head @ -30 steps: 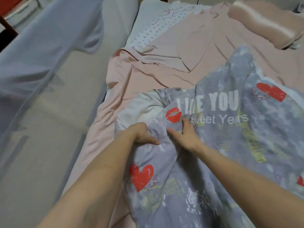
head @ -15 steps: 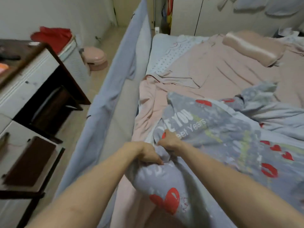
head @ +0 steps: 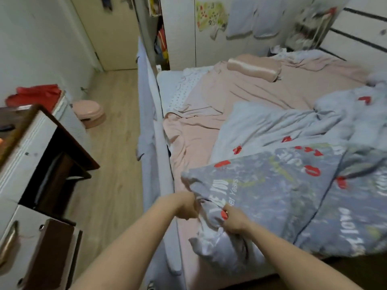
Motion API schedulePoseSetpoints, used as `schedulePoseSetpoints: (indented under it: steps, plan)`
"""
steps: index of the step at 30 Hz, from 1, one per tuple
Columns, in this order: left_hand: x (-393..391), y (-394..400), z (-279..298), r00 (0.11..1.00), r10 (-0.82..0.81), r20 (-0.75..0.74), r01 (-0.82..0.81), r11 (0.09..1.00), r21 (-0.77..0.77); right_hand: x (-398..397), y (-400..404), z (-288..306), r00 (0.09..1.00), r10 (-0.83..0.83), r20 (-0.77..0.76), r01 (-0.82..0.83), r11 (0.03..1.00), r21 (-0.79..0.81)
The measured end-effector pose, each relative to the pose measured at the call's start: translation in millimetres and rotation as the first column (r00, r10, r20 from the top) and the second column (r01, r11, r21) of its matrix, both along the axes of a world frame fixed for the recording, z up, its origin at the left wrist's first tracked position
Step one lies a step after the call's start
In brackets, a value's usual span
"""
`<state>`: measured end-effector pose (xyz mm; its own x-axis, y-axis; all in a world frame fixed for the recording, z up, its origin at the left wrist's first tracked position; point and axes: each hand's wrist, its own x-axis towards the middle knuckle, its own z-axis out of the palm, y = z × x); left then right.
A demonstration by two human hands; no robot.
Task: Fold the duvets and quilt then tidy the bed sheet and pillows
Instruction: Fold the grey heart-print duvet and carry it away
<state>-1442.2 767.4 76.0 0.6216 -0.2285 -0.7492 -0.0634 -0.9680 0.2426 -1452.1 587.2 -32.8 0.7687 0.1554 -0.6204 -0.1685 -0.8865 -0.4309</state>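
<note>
The grey printed duvet [head: 272, 195] lies rumpled across the near half of the bed, one corner bunched at the bed's edge. It looks soft, puffy and light though bulky (likely to sag and slide), so corners and hems seem the best holds. The left hand [head: 188, 206] and right hand [head: 233, 221] each clutch that gathered corner, close together. Beyond, a wrinkled pink sheet [head: 240, 95] and a smooth pink bolster-shaped pillow [head: 253, 66].

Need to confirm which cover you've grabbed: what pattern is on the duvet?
Grey-blue duvet with red hearts, lips and white lettering, clearest in the head view.
</note>
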Motion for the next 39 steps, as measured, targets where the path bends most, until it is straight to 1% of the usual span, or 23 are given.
schedulePoseSetpoints:
  steps: [1,3,5,8,9,11,14,17,18,20,22,24,27,31,32,36,37,39]
  plan:
    - [5.9,6.4,5.7,0.997,-0.009,0.078,0.007,1.000,0.021,-3.1,-3.8,-4.3,1.000,-0.004,-0.007,0.004,1.000,-0.020]
    - [16.8,16.7,12.0,0.988,-0.047,0.145,0.037,0.997,0.072,-5.5,-4.3,-12.2,0.999,0.008,-0.033,-0.009,0.999,-0.047]
    - [26.7,25.1,12.4,0.983,-0.098,0.156,0.080,0.990,0.114,-6.5,2.7,-10.6,0.997,0.040,-0.073,-0.043,0.998,-0.043]
    - [39.3,34.7,14.8,0.975,-0.166,0.144,0.147,0.979,0.139,-5.9,17.5,-3.0,0.988,0.045,-0.148,-0.054,0.997,-0.059]
    - [45.2,38.6,14.4,0.970,-0.195,0.145,0.175,0.975,0.140,-4.1,23.1,0.0,0.987,0.023,-0.159,-0.036,0.997,-0.075]
    - [60.3,45.5,16.1,0.957,-0.230,0.176,0.208,0.969,0.134,9.3,29.8,6.6,0.993,-0.044,-0.114,0.035,0.996,-0.078]
    - [88.8,63.2,19.9,0.927,-0.266,0.265,0.251,0.964,0.091,38.5,40.6,18.7,0.977,-0.209,-0.044,0.208,0.978,-0.029]
    - [117.8,99.8,13.4,0.872,-0.327,0.365,0.333,0.942,0.049,59.4,75.1,33.8,0.920,-0.388,0.045,0.388,0.922,0.009]
    - [120.6,105.7,12.3,0.862,-0.324,0.391,0.341,0.940,0.028,63.9,81.1,37.2,0.904,-0.423,0.061,0.423,0.906,0.017]
    - [133.6,129.2,18.3,0.834,-0.342,0.432,0.388,0.921,-0.020,75.3,108.9,48.9,0.870,-0.484,0.095,0.483,0.875,0.043]
    - [141.4,149.5,27.0,0.825,-0.355,0.440,0.421,0.905,-0.058,85.2,132.0,62.2,0.849,-0.521,0.092,0.514,0.853,0.090]
    - [158.9,173.4,44.4,0.807,-0.389,0.444,0.457,0.888,-0.053,95.4,156.5,79.3,0.816,-0.568,0.104,0.556,0.822,0.124]
    - [185.5,187.7,57.0,0.802,-0.383,0.459,0.447,0.894,-0.034,101.0,167.7,99.7,0.765,-0.628,0.141,0.608,0.777,0.162]
    - [221.7,175.1,73.8,0.757,-0.437,0.487,0.491,0.871,0.018,110.1,152.0,119.0,0.701,-0.687,0.190,0.669,0.726,0.159]
    - [230.8,167.5,76.1,0.745,-0.459,0.485,0.510,0.860,0.031,114.1,145.7,119.7,0.670,-0.719,0.185,0.698,0.695,0.173]
    - [265.9,133.1,71.9,0.710,-0.543,0.448,0.572,0.816,0.082,141.6,117.7,106.2,0.549,-0.818,0.171,0.788,0.575,0.221]
    - [281.7,120.1,69.2,0.683,-0.581,0.443,0.601,0.791,0.110,156.8,108.6,100.1,0.517,-0.839,0.169,0.807,0.544,0.231]
    - [306.3,101.3,65.5,0.646,-0.617,0.449,0.636,0.761,0.129,182.9,96.6,91.7,0.497,-0.846,0.195,0.815,0.532,0.232]
